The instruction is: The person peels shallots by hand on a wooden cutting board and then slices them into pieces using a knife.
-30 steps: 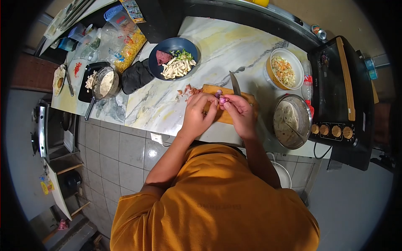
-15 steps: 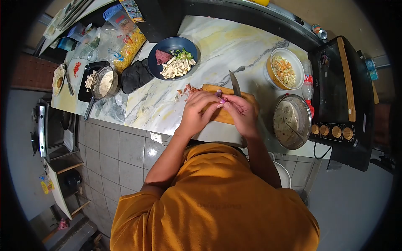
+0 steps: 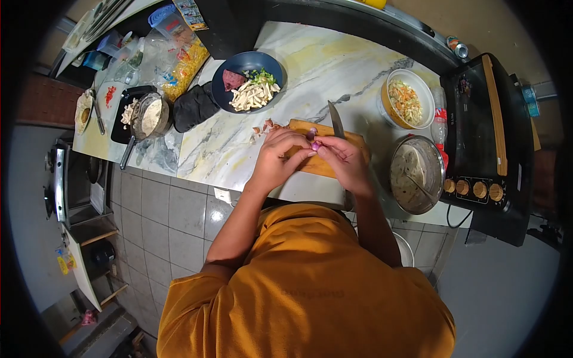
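Observation:
Over a wooden cutting board (image 3: pixel 319 169) at the counter's front edge, both my hands meet at a small purple shallot (image 3: pixel 316 145). The fingertips of my left hand (image 3: pixel 280 156) pinch it from one side. From the other side, my right hand (image 3: pixel 347 162) grips it between thumb and fingers. Another purple shallot piece (image 3: pixel 311 133) lies on the board just beyond my fingers. A knife (image 3: pixel 335 119) points away from me, its blade past the board's far edge and its handle hidden by my right hand. Brownish peelings (image 3: pixel 267 126) are scattered left of the board.
A dark blue bowl (image 3: pixel 219 62) holds meat, pale strips and chopped greens. To the right stand a bowl (image 3: pixel 431 101) of shredded vegetables, a steel bowl (image 3: pixel 440 173) with a spoon in it, and a black oven (image 3: pixel 477 119). A black pan (image 3: pixel 121 143) is at far left.
My fingers have shifted slightly around the shallot, and more of its purple surface shows between them. The knife, board and bowls stay in place.

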